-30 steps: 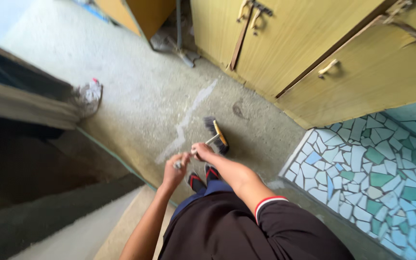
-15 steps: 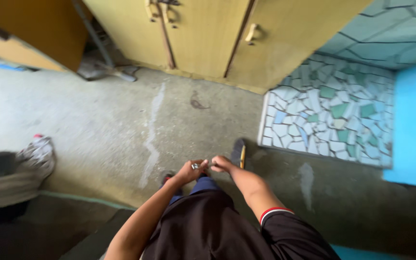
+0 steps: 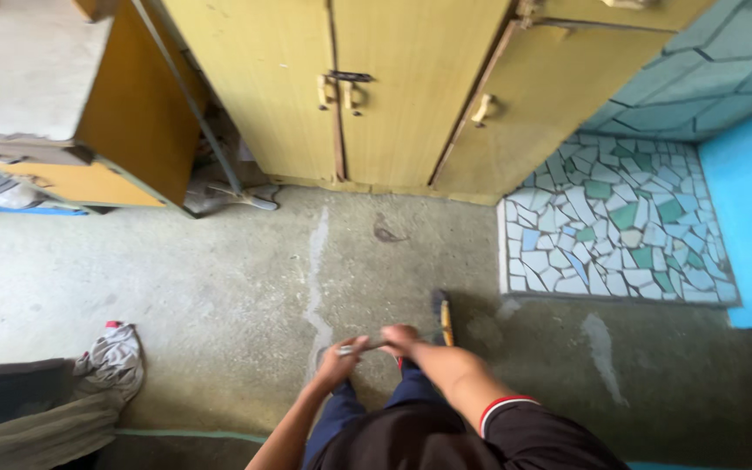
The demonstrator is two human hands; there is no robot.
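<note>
Your left hand and right hand meet in front of your waist, both pinched shut on a thin grey metal rod held level between them — its exact form is too small to tell. Below lies the worn grey concrete floor. A dark sandal with a yellow strap rests just beyond your right hand. Yellow wooden cupboard doors stand ahead — a crumpled grey rag lies well to the left.
</note>
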